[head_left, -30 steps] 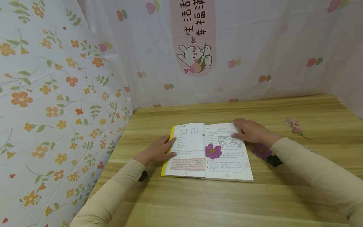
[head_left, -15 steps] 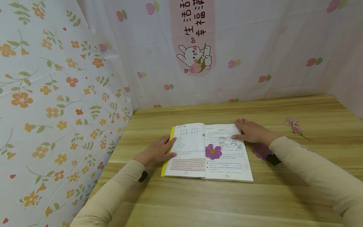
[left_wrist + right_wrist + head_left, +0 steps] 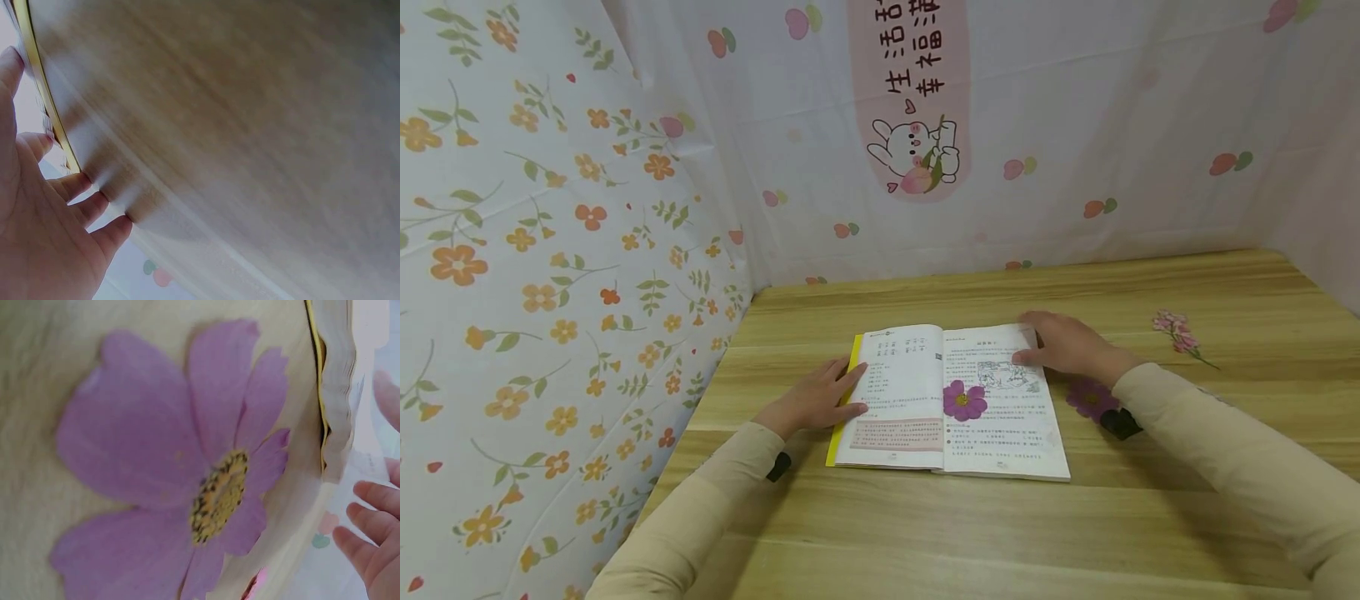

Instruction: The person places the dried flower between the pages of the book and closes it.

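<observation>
Resting fingers spread, the left hand (image 3: 808, 398) touches an open book (image 3: 898, 379) on the bench (image 3: 850, 533); the right hand (image 3: 1071, 346), fingers loosely extended, meets its upper right edge. Its thin pages look floppy, best held by outer edges; the purple flower (image 3: 965, 401) atop seems fragile.

Setting looks homelike, exact room unclear. Orange-flowered cloth (image 3: 561, 342) hangs at left; a second cloth (image 3: 1067, 100), printed with a cartoon rabbit (image 3: 898, 150), backs the wood-grain bench (image 3: 925, 533).
</observation>
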Available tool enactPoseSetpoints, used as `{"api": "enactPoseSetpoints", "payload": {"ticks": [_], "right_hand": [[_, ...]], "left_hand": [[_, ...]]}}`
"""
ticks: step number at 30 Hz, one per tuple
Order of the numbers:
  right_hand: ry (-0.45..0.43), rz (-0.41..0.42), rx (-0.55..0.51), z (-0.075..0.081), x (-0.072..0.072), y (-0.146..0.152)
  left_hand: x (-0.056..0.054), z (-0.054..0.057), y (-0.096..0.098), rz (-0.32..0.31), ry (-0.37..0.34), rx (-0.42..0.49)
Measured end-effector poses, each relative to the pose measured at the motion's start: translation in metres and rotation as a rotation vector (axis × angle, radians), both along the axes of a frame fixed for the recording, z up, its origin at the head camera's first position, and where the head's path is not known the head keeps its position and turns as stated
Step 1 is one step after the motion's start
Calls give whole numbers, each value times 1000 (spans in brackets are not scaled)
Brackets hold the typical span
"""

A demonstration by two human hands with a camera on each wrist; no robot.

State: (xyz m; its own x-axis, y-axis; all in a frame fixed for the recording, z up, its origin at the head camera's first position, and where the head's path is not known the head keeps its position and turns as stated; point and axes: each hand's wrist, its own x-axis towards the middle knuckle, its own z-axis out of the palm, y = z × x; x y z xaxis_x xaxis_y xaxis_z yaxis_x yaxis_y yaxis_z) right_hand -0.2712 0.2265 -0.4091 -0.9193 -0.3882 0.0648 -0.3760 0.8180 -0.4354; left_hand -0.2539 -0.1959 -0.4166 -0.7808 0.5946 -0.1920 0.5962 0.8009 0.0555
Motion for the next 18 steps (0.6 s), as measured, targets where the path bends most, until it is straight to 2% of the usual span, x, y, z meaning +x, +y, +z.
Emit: {"api": "enactPoseSetpoints", "payload": {"ticks": [8, 18], "right_hand": [[-109, -75, -274, 9, 4, 0], [-405, -137, -658, 33, 13, 1]], "left_hand": [[0, 0, 2, 6, -12, 6], [0, 0, 1, 16, -16, -9]]}}
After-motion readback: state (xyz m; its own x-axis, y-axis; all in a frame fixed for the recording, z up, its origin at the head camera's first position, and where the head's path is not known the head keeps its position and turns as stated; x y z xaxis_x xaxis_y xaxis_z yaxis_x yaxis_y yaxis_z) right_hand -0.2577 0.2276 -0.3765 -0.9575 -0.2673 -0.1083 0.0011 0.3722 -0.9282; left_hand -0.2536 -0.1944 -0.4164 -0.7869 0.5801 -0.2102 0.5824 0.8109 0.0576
